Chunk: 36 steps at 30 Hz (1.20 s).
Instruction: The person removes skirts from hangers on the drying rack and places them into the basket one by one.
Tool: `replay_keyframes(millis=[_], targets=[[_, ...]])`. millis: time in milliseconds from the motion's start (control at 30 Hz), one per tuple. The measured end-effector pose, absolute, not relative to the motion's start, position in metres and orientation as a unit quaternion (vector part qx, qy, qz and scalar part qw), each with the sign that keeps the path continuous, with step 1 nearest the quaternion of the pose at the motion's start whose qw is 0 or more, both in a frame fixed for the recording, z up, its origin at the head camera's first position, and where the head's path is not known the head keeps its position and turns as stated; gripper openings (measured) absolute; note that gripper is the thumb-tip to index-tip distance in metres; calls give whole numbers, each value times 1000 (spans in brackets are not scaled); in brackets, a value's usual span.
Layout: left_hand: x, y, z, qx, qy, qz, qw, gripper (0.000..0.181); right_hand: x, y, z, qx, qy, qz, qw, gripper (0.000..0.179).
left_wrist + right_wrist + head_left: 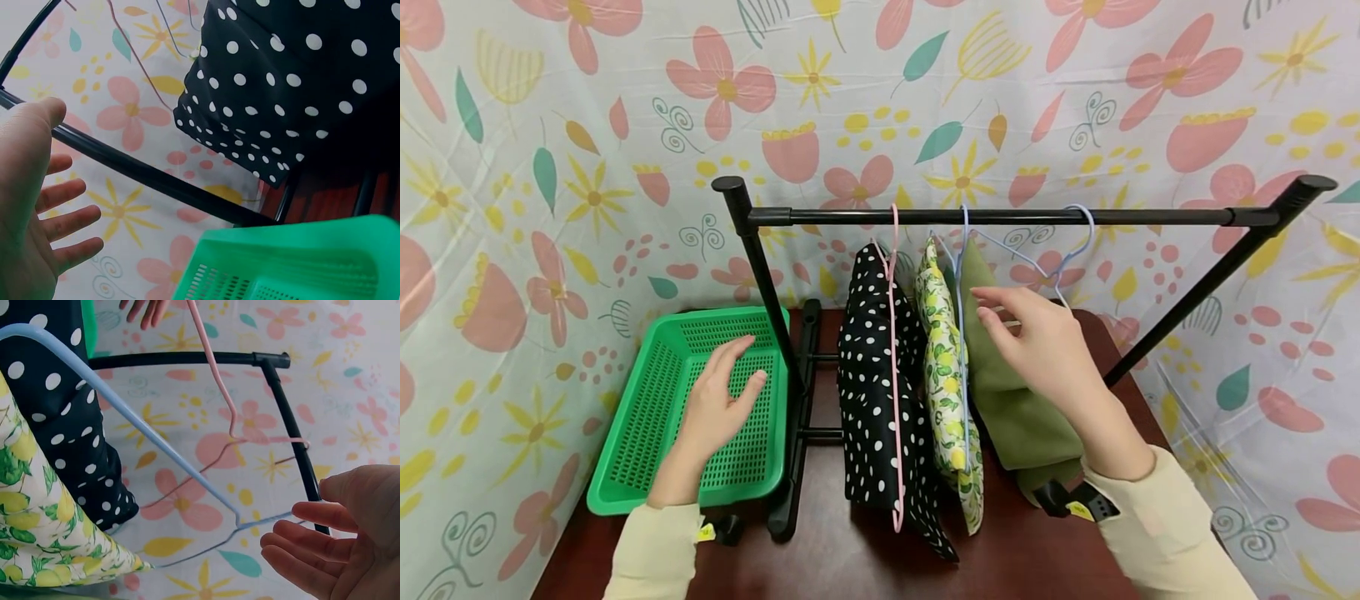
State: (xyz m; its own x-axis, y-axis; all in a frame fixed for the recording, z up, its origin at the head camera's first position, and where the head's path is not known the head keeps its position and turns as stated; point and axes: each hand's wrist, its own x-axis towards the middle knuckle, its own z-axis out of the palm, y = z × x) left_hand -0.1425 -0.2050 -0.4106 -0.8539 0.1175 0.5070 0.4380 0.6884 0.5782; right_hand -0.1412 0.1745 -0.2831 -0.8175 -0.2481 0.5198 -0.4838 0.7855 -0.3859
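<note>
My left hand [713, 410] hovers over the green plastic basket [619, 433], fingers extended and thumb apart, holding nothing. In the left wrist view its spread fingers [75, 222] touch nothing. My right hand [1041, 346] is in front of the olive-green cloth [1011, 408], below the rod, with loosely bent fingers and nothing in its grasp. A black polka-dot cloth [868, 400] hangs on a pink hanger [895, 417]. Beside it a lemon-print cloth [942, 358] hangs on a blue hanger [962, 333]. Another blue hanger [1081, 242] is by the green cloth, partly hidden by my right hand.
A black rack has a horizontal rod [842, 217] with slanted side posts, the left one [767, 283] beside the basket. Its foot [793, 475] stands on the dark red-brown table [850, 567]. A flower-patterned sheet [880, 83] hangs behind and at both sides.
</note>
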Motion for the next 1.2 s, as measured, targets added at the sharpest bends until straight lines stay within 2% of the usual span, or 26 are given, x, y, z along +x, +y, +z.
replay_keyframes(millis=[533, 1200], targets=[[-147, -182, -432, -170, -885, -381, 208, 48, -155, 145, -274, 220, -922, 248, 199, 35], [-151, -170, -446, -150, -874, -425, 183, 45, -184, 116, -258, 193, -950, 234, 75, 40]])
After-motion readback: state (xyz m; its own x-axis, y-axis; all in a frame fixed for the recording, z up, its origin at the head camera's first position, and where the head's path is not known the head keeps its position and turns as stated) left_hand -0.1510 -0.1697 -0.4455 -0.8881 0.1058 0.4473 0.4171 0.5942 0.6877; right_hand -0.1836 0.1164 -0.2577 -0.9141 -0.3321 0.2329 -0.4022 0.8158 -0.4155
